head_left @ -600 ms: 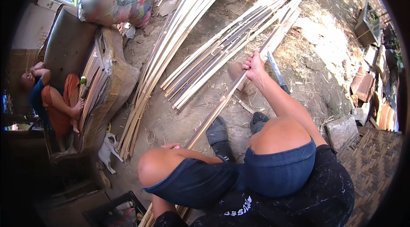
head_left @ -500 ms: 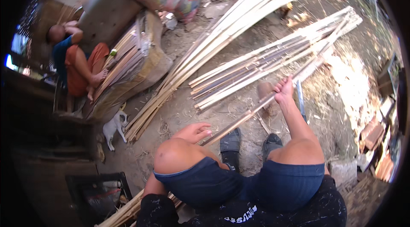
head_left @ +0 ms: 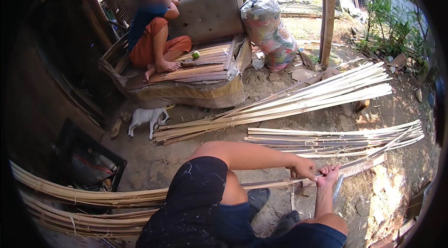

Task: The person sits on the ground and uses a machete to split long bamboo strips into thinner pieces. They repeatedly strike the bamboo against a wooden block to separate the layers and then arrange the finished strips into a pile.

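A long bamboo strip (head_left: 268,183) slants across in front of me, from beside my knee up to the right. My left arm reaches across my body, and my left hand (head_left: 304,167) is closed on the strip. Close beside it, my right hand (head_left: 328,176) grips the same strip, the fingers of both hands nearly touching. Just under my right hand, a bluish blade-like strip (head_left: 338,186) leans toward the ground; its lower end lies near my right leg. Beyond my hands lies a bundle of split bamboo strips (head_left: 289,143), which the far end of the held strip overlaps.
A larger fan of pale bamboo strips (head_left: 280,108) lies farther off. More long strips (head_left: 93,196) extend at my left. A white-and-dark cat (head_left: 148,118) stands near a worn sofa (head_left: 196,96), where a person (head_left: 156,38) sits. A stuffed sack (head_left: 269,28) stands by a wooden post (head_left: 327,19).
My left hand has moved from beside my left knee across to the strip near my right hand. The view has swung up and left, showing more of the sofa and yard.
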A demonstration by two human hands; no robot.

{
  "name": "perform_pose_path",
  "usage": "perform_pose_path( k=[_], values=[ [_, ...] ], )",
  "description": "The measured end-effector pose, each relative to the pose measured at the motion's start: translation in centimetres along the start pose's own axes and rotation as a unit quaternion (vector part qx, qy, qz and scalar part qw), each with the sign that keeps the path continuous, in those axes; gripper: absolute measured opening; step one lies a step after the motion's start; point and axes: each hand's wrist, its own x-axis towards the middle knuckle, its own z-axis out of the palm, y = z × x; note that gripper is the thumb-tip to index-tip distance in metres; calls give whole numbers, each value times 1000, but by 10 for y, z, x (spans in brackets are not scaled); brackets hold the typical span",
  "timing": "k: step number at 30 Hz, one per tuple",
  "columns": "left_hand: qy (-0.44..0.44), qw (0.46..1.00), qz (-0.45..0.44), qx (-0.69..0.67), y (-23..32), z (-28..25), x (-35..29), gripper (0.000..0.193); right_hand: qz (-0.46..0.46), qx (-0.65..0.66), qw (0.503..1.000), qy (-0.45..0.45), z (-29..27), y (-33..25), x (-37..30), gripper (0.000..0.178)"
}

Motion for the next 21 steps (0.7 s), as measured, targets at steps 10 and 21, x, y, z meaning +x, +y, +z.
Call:
perform_pose_path(
  k=[10,21],
  values=[
    [55,972,-58,-222,-17,24,-1,37,27,11,999,14,3,19,6,43],
    [26,960,-93,-264,17,6,-1,33,30,-113,993,-31,0,-5,11,38]
  ],
)
